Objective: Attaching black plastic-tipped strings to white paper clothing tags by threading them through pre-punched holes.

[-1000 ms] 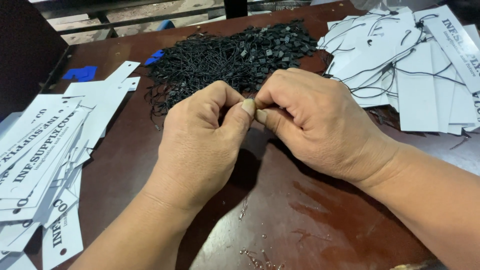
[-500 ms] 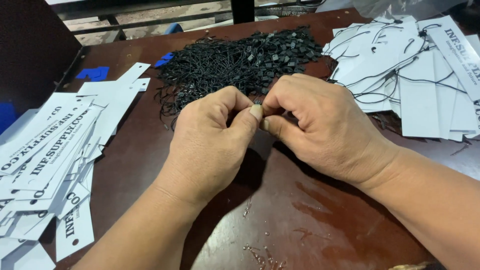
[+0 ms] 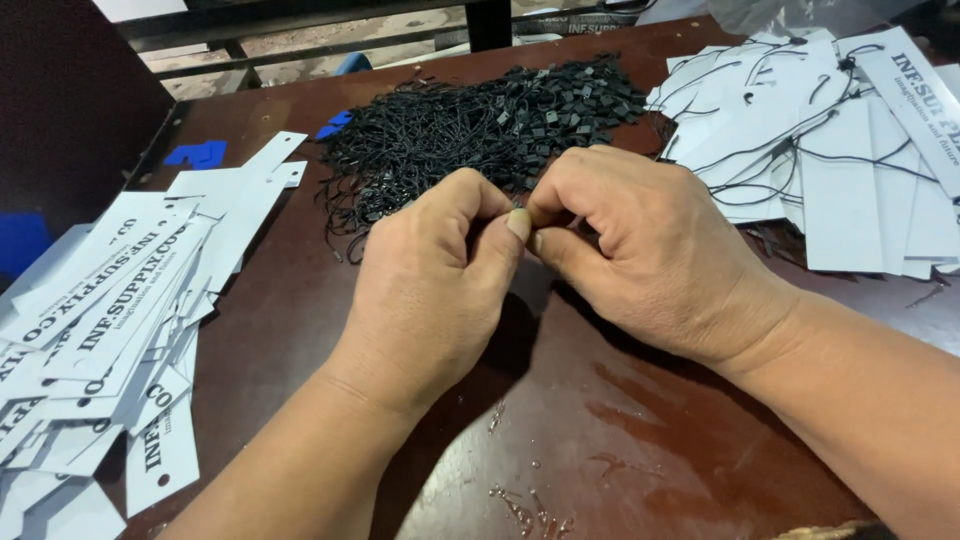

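Observation:
My left hand (image 3: 440,290) and my right hand (image 3: 640,250) meet fingertip to fingertip over the dark brown table (image 3: 620,440). Both are pinched on something small and dark between the thumbs and forefingers, mostly hidden by the fingers; it looks like one of the black string fasteners. Just beyond my hands lies a big heap of black string fasteners (image 3: 470,130) with small square locks.
A spread of white paper tags (image 3: 110,310) with dark print lies at the left. Another stack of white tags with black strings threaded through them (image 3: 830,140) lies at the right. Blue scraps (image 3: 200,155) sit near the far left edge. A dark panel stands at the left.
My hands stay pinched together in the same pose. The view has shifted slightly, so everything sits a little lower in the picture.

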